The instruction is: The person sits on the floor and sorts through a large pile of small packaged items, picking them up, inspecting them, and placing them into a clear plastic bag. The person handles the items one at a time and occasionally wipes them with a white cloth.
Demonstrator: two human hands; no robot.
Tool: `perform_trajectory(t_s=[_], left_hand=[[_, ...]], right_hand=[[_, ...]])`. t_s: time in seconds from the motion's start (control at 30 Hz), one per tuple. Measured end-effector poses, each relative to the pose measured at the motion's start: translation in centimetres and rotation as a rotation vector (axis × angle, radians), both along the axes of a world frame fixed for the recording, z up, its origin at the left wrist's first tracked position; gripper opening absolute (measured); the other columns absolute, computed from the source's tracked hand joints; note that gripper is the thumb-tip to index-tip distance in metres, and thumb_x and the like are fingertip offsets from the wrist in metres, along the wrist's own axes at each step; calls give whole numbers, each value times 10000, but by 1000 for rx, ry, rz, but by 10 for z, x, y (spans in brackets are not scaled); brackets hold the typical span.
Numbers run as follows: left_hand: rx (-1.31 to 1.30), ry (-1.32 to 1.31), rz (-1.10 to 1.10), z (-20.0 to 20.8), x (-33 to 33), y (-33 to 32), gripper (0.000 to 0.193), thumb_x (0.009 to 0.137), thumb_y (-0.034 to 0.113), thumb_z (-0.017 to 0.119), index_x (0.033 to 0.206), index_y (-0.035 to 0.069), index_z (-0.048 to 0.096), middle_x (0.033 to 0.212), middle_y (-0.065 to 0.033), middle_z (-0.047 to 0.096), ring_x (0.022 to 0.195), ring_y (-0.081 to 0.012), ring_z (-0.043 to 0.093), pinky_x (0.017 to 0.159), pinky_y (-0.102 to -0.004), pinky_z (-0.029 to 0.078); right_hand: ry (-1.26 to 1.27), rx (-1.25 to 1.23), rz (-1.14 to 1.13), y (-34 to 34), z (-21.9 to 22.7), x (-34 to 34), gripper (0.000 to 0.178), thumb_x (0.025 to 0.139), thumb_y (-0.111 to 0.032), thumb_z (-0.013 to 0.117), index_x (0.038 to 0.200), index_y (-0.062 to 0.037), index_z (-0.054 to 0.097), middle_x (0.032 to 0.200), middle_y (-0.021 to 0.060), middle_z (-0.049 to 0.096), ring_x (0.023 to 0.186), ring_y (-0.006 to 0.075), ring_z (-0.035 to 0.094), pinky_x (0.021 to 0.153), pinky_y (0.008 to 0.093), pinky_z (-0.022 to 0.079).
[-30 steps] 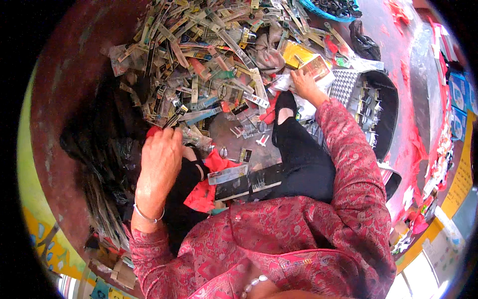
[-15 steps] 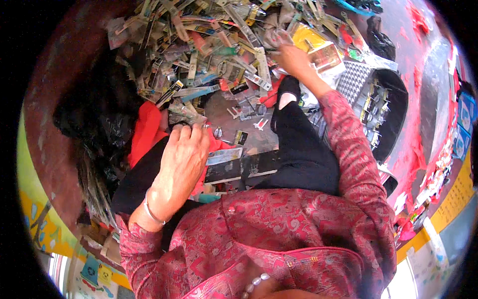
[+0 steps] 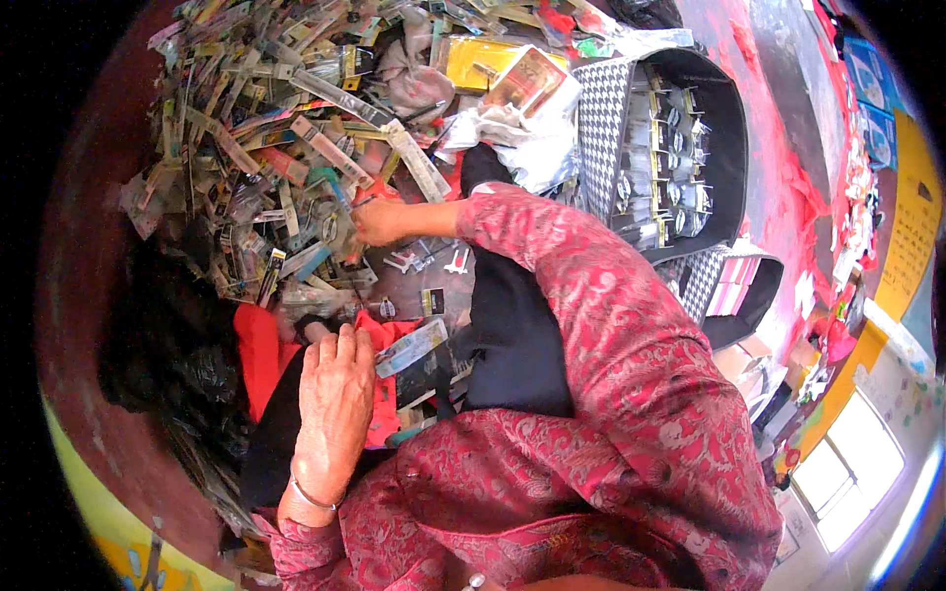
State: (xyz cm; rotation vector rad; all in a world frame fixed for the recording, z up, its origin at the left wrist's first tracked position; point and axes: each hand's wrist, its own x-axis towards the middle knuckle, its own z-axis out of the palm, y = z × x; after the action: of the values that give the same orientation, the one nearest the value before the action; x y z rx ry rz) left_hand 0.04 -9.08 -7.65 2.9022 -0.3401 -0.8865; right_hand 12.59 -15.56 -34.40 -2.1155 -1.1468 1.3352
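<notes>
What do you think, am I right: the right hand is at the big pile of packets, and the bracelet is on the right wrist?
Not quite: the head view shows the bracelet on the left wrist, not the right. The right hand is indeed at the big pile of packets.

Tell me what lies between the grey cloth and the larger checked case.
Between the grey cloth and the larger checked case, the head view shows a yellow packet, a reddish-brown card and crumpled white plastic.

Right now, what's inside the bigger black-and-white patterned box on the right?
The patterned box holds rows of small clear-and-white items with thin pale ends. They cover its bottom, so anything beneath them can't be seen.
</notes>
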Motion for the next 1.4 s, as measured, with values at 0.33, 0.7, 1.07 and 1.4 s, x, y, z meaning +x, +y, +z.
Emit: perform_trajectory(t_s=[0.33,0.7,1.07,1.4], left_hand=[[82,92,-14,-5,-3,3,354,718,101,503,1055,-6,488,1068,-138,519,971,-256,496,816,-325,396],[35,48,-26,-4,-7,2,356,735,112,489,1070,-8,491,1021,-122,516,948,-237,498,830,-327,386],[33,81,-73,-8,-1,-2,339,775,127,491,1096,18,484,992,-112,500,928,-222,499,821,-316,390],[18,85,-79,-13,-3,-4,325,776,147,495,1075,21,504,941,-100,523,903,-223,509,797,-314,399]], right_hand=[[-260,69,-889,-143,-2,100,294,769,-250,516,677,13,609,546,108,580,493,153,582,499,312,464],[-523,-410,-1259,-214,11,63,506,710,-159,552,1167,-2,401,1074,251,481,917,395,531,773,453,425],[-615,-404,-1357,-232,-13,83,168,754,-242,548,793,-98,625,770,171,617,759,361,590,676,445,453],[403,154,-2024,-220,-41,135,124,754,-113,558,763,8,578,642,88,596,445,157,557,370,246,406]])
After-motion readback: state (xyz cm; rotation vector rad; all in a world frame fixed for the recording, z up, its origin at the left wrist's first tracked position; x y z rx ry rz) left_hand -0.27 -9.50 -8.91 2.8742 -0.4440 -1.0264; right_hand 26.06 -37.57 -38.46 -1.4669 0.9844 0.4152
